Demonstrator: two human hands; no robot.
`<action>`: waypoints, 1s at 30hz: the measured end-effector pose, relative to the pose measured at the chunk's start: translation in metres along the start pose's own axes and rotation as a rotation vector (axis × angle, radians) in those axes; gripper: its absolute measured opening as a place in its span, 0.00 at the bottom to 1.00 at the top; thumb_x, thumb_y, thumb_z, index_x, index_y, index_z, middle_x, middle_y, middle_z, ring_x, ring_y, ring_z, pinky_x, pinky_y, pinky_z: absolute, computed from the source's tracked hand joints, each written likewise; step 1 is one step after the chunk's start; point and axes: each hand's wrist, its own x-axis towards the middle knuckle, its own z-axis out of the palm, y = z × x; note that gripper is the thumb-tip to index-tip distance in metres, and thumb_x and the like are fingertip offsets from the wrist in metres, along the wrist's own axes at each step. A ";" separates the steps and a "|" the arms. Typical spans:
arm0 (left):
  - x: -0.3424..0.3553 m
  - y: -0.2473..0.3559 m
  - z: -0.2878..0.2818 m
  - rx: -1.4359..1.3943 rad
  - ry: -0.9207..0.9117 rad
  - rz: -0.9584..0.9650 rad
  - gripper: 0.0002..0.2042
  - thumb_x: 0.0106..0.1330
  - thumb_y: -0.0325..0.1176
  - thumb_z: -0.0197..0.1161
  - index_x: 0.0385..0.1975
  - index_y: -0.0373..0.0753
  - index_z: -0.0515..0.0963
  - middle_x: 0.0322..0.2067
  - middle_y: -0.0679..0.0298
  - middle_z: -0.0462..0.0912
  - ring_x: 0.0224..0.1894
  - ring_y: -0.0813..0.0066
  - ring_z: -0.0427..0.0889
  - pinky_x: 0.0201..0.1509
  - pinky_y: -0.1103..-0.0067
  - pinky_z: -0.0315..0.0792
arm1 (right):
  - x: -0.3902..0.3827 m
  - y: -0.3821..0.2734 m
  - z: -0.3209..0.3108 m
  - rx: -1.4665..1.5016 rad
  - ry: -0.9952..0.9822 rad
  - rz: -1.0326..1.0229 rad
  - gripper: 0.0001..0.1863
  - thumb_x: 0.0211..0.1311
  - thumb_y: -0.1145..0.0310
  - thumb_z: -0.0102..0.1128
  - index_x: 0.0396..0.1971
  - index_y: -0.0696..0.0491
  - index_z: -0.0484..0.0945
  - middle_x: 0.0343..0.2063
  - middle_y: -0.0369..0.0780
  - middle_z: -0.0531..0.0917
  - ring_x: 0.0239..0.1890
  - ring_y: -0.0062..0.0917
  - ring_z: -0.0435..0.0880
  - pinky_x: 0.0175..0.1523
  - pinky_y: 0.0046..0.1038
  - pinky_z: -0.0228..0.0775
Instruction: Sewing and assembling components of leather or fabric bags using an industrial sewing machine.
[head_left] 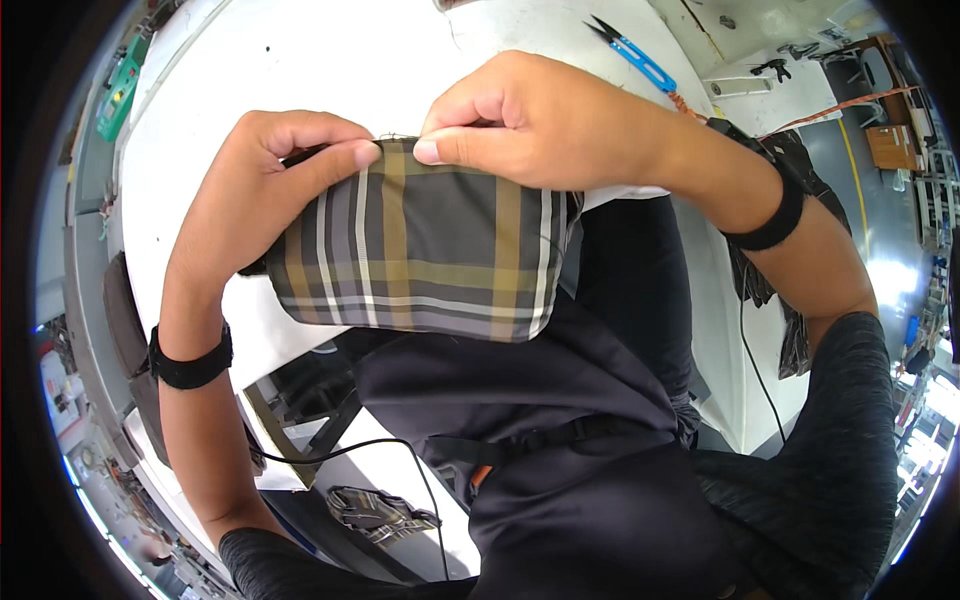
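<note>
A grey, olive and white plaid fabric piece [430, 260] is held up over the front edge of the white table [200, 90] and the dark apron. My left hand [275, 175] pinches its upper edge between thumb and fingers on the left. My right hand [520, 130] pinches the same edge a short way to the right, thumb on the near face. Short loose threads show along the edge between the two thumbs. Beyond my right hand lie thread snips [640, 58] with blue handles and dark blades.
A green device [122, 85] sits at the far left. Another plaid piece [370, 515] lies low, beside a black cable [340, 450]. Dark fabric [795, 340] hangs at the right, and a cardboard box [890, 148] stands in the background.
</note>
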 end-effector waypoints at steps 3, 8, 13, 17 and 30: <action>0.007 0.008 -0.013 0.029 0.025 -0.145 0.10 0.71 0.33 0.73 0.40 0.30 0.89 0.33 0.65 0.90 0.36 0.82 0.83 0.46 0.81 0.77 | -0.009 -0.013 0.000 -0.155 0.136 0.001 0.15 0.77 0.64 0.62 0.35 0.61 0.84 0.20 0.37 0.76 0.24 0.18 0.70 0.33 0.27 0.66; 0.028 0.027 -0.032 0.191 0.192 0.165 0.08 0.73 0.32 0.71 0.40 0.31 0.87 0.32 0.69 0.85 0.37 0.84 0.78 0.46 0.81 0.75 | -0.014 -0.025 0.007 0.085 0.445 -0.023 0.16 0.74 0.66 0.62 0.28 0.61 0.80 0.18 0.42 0.77 0.22 0.25 0.72 0.31 0.32 0.66; 0.069 0.044 -0.040 0.057 0.235 0.266 0.10 0.74 0.35 0.72 0.41 0.33 0.86 0.36 0.70 0.85 0.41 0.83 0.79 0.51 0.81 0.75 | -0.010 -0.028 0.001 0.452 0.683 -0.018 0.21 0.75 0.68 0.59 0.19 0.60 0.70 0.14 0.29 0.67 0.20 0.09 0.62 0.24 0.26 0.56; 0.080 0.047 -0.052 0.132 0.314 0.217 0.13 0.69 0.36 0.77 0.47 0.36 0.87 0.41 0.68 0.90 0.46 0.78 0.85 0.55 0.78 0.76 | -0.004 -0.025 -0.002 0.590 0.687 -0.016 0.22 0.76 0.68 0.57 0.18 0.58 0.69 0.14 0.27 0.67 0.21 0.08 0.61 0.24 0.24 0.55; 0.091 0.033 -0.052 0.023 0.339 0.244 0.15 0.68 0.32 0.76 0.49 0.31 0.87 0.44 0.64 0.91 0.46 0.79 0.86 0.52 0.81 0.77 | -0.003 -0.029 -0.004 0.471 0.679 0.028 0.14 0.78 0.67 0.63 0.37 0.64 0.86 0.25 0.26 0.82 0.30 0.05 0.74 0.34 0.17 0.68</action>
